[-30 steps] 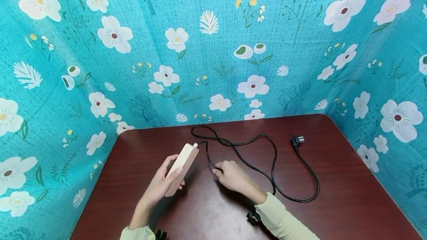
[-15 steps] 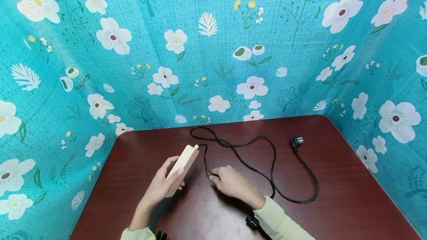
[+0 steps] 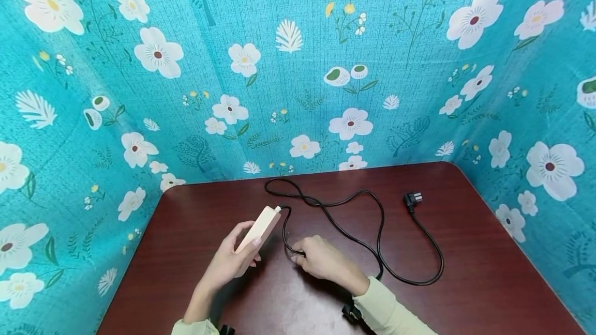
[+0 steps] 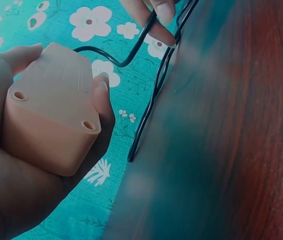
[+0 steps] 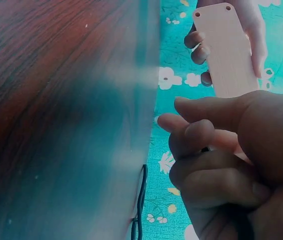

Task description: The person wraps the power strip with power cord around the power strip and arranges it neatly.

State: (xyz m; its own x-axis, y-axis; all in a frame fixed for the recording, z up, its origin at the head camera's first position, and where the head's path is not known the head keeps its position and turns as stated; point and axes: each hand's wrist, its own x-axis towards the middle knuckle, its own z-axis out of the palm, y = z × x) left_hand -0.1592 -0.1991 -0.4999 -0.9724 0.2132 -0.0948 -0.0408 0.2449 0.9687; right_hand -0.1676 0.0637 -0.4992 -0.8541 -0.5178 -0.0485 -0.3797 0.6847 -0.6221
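Bench (image 3: 475,252) beneath, black cord (image 3: 318,202) looping across it: your left hand (image 3: 230,257) grips the pale block (image 3: 261,229), held over the bench's left half, and your right hand (image 3: 321,258) curls round the cord. Leave slack between, so nothing should tug the white fitting (image 3: 278,209).

The place is a tabletop station screened on three sides. A turquoise floral curtain (image 3: 279,87) hangs behind and beside a dark red wood-grain table (image 3: 288,299). The curtain hides the surroundings; whether home, office or workshop cannot be determined.
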